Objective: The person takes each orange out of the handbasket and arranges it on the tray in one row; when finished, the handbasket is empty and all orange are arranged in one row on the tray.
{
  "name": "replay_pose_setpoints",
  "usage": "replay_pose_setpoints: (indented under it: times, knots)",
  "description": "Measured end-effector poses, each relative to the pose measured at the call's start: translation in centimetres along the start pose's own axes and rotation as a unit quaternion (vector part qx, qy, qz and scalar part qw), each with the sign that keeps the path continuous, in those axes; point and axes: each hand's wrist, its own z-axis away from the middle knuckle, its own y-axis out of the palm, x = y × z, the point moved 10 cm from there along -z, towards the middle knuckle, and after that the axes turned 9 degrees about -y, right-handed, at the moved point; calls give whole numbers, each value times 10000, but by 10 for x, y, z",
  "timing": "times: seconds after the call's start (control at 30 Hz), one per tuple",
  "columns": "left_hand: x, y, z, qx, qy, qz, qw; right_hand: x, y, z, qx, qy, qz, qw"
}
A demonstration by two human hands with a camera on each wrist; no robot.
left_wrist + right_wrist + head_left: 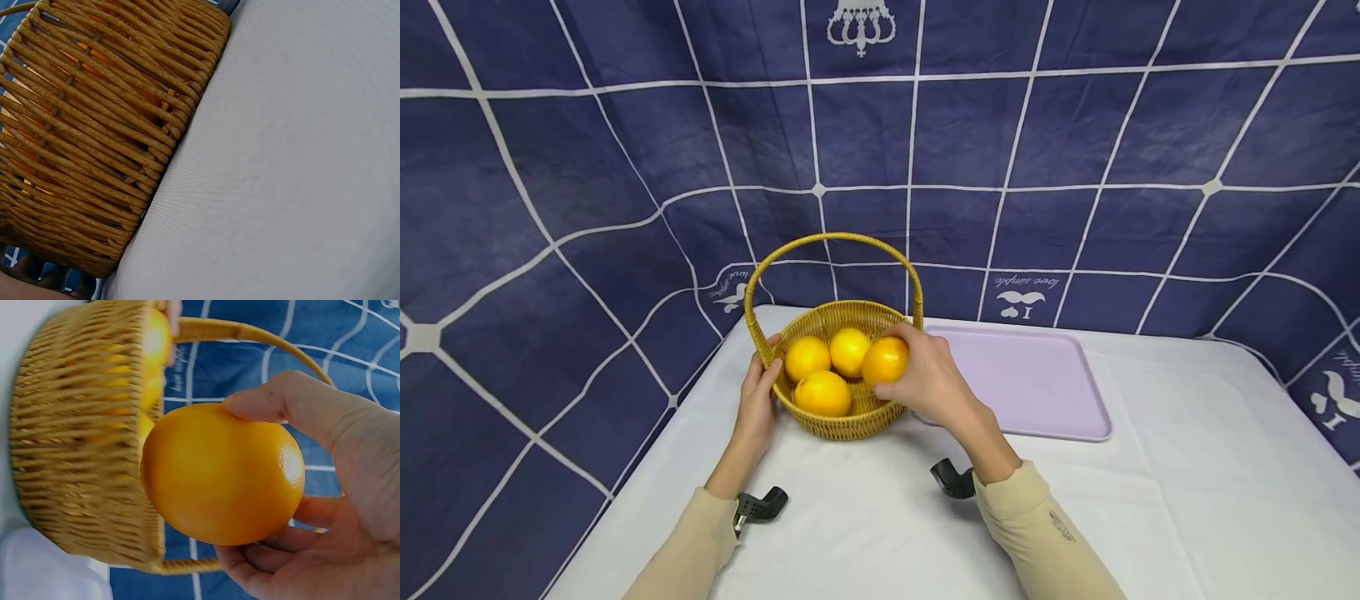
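Observation:
A yellow-brown woven basket [842,427] with a tall arched handle [835,237] stands on the white table. Three oranges [823,393] lie inside it. My right hand [928,375] holds another orange [222,475] above the basket's right side, thumb on one side and fingers on the other. My left hand [757,404] grips the basket's left rim by the foot of the handle. In the left wrist view the woven wall [94,125] fills the upper left, and only a little of that hand shows at the bottom corner.
A pale lilac tray [1030,379] lies flat to the right of the basket, close beside it. White cloth [1187,467] covers the table. A dark blue curtain [970,133] with white lines hangs behind and at both sides.

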Motion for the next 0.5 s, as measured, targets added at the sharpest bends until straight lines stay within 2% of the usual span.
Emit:
replay_pose_setpoints:
  times: [0.13,0.33,0.5]
  knots:
    - [2,0,0,28,-3,30,10000,-1,-21,4,-111,50,-65,9999]
    - [2,0,-1,33,-20,-40,10000,-15,-54,10,-310,273,25,9991]
    - [1,-2,-1,31,-51,-64,10000,-33,-65,12,-228,626,320,9973]
